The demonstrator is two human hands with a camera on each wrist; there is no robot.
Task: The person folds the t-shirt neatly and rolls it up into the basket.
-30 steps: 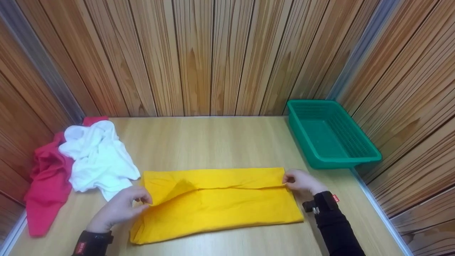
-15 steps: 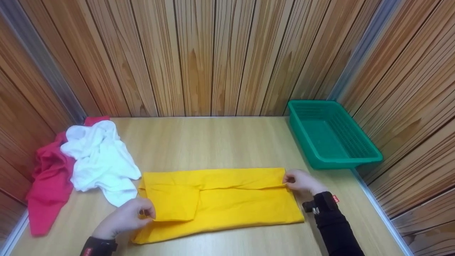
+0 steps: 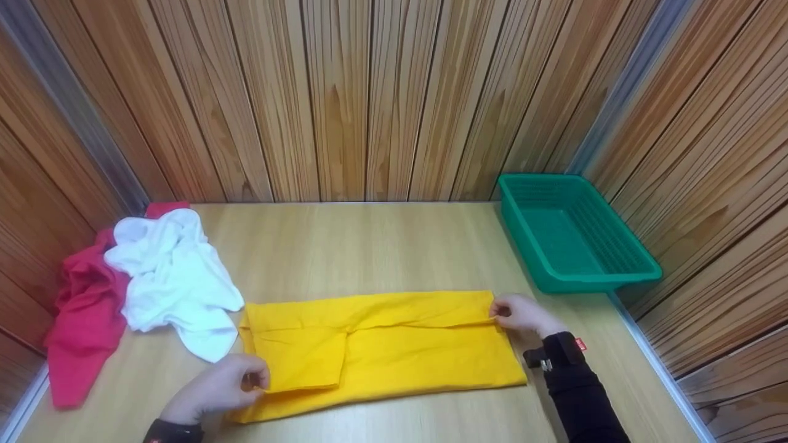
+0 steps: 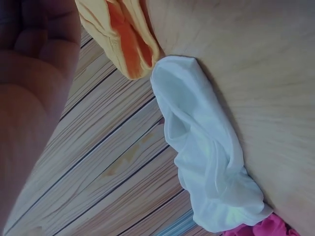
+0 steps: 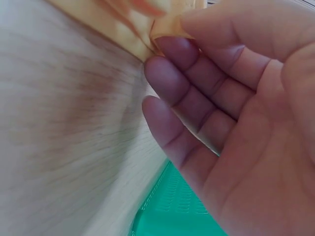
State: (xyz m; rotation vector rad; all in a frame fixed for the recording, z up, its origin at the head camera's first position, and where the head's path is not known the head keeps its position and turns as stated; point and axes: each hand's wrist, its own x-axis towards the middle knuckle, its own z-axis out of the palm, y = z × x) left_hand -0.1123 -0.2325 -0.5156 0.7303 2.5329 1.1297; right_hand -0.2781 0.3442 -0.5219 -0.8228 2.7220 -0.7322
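Crosswise lies yellow cloth [image 3: 425,357], long axis left to right.

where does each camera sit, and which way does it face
Head: worn on the head, facing forward and down at the yellow cloth; left hand and right hand show.
Left wrist: on that wrist, facing past part of the left hand to the white cloth.
Right wrist: on that wrist, facing the right hand's palm side, green basket beyond.
Head and right wrist share the green basket and yellow cloth.
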